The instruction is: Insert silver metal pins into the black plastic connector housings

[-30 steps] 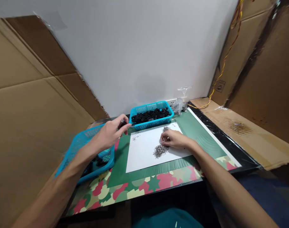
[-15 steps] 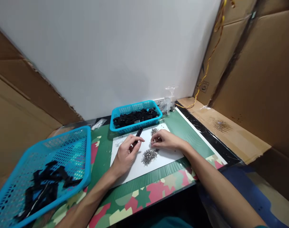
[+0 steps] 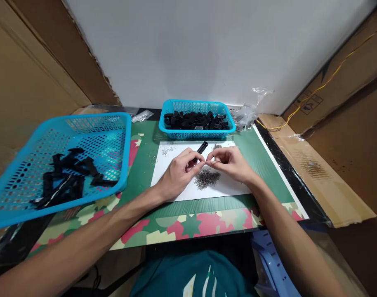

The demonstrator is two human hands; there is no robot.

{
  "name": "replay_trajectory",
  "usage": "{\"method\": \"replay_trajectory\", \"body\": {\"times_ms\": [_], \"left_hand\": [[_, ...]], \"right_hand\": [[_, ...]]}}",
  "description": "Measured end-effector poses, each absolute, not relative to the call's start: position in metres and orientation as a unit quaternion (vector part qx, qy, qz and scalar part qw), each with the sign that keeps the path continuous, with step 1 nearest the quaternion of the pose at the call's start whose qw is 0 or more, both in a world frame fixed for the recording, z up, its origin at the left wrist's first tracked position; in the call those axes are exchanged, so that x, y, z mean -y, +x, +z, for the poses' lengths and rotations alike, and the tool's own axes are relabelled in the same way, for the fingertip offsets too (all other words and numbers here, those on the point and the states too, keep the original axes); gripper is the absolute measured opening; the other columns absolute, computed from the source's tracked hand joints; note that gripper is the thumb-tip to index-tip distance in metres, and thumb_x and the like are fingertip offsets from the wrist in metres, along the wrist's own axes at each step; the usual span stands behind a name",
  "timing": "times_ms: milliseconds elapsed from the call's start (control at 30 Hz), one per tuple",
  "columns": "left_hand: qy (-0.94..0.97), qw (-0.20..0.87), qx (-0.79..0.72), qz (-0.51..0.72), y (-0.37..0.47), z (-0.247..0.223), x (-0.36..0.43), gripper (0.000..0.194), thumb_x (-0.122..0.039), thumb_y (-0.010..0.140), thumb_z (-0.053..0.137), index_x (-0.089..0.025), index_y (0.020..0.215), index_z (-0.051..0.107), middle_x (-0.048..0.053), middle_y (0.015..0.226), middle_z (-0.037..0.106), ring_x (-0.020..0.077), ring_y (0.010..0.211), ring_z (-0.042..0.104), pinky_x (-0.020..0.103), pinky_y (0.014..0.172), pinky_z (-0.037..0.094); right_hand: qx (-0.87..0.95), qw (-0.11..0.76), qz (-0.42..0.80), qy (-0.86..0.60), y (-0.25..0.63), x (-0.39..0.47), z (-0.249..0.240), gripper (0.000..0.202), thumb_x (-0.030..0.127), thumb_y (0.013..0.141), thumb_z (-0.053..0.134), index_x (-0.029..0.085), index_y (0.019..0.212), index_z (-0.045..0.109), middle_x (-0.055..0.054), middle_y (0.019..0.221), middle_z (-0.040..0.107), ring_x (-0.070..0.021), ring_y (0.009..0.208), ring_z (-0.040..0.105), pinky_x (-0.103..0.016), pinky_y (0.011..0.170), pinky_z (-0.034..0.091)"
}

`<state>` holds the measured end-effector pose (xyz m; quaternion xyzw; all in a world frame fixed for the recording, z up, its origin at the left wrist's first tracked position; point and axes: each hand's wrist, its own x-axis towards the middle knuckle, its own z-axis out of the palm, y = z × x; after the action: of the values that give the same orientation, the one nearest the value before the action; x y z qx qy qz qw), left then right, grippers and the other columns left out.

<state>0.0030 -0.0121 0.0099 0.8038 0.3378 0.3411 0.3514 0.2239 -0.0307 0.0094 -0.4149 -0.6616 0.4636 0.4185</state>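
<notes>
1 black part (image 3: 203, 147) is clasped in the left hand (image 3: 177, 172), 1 pin (image 3: 216, 161) in the right hand (image 3: 234, 163).

The held part (image 3: 202, 147) is coloured black, the rear basket (image 3: 197, 134) turquoise; the worktop (image 3: 265, 165) is covered in green, bordered with red-green-cream camouflage.

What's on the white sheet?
A larger heap of small metal pieces, a smaller heap beyond it, and scattered bits near the far left corner. The left hand and right hand cover parts of the sheet; anything beneath them is hidden.
</notes>
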Motion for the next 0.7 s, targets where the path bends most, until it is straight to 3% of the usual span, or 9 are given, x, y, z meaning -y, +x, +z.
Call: {"method": "replay_trajectory", "body": {"times_ms": [167, 433, 567, 700], "left_hand": [[0.775, 0.396, -0.341, 0.356, 0.005, 0.011, 0.012, 0.021, -0.037, 0.104, 0.06, -0.019, 0.103, 0.071, 0.004, 0.099, 0.063, 0.016, 0.083, 0.057, 0.028, 0.07, 0.044], [0.699, 0.481, -0.335, 0.41, 0.009, 0.009, 0.011, 0.032, -0.049, 0.093, 0.074, -0.017, 0.096, 0.07, 0.002, 0.087, 0.063, 0.0144, 0.075, 0.054, 0.026, 0.065, 0.043], [0.633, 0.533, -0.342, 0.445, 0.011, 0.006, 0.011, 0.04, -0.056, 0.088, 0.078, -0.018, 0.093, 0.067, -0.002, 0.073, 0.053, 0.0105, 0.061, 0.044, 0.024, 0.054, 0.034], [0.586, 0.59, -0.333, 0.445, 0.011, 0.006, 0.01, 0.042, -0.057, 0.084, 0.082, -0.019, 0.089, 0.064, -0.006, 0.064, 0.042, 0.0079, 0.053, 0.036, 0.023, 0.047, 0.026]], "right_hand": [[0.648, 0.44, 0.439, -0.441, 0.221, 0.033, 0.009, 0.035, 0.054, 0.088, 0.077, 0.018, 0.088, 0.074, 0.002, 0.067, 0.055, -0.0113, 0.058, 0.036, -0.027, 0.054, 0.027], [0.65, 0.49, 0.373, -0.446, 0.206, 0.039, 0.013, 0.033, 0.053, 0.09, 0.076, 0.02, 0.092, 0.08, 0.001, 0.064, 0.054, -0.0126, 0.057, 0.038, -0.028, 0.052, 0.03], [0.634, 0.515, 0.376, -0.437, 0.195, 0.043, 0.013, 0.032, 0.05, 0.095, 0.071, 0.021, 0.099, 0.083, -0.004, 0.076, 0.067, -0.0149, 0.064, 0.05, -0.029, 0.055, 0.037], [0.636, 0.518, 0.361, -0.444, 0.194, 0.046, 0.013, 0.025, 0.042, 0.094, 0.073, 0.022, 0.102, 0.085, -0.002, 0.071, 0.067, -0.0135, 0.059, 0.046, -0.028, 0.053, 0.035]]}}
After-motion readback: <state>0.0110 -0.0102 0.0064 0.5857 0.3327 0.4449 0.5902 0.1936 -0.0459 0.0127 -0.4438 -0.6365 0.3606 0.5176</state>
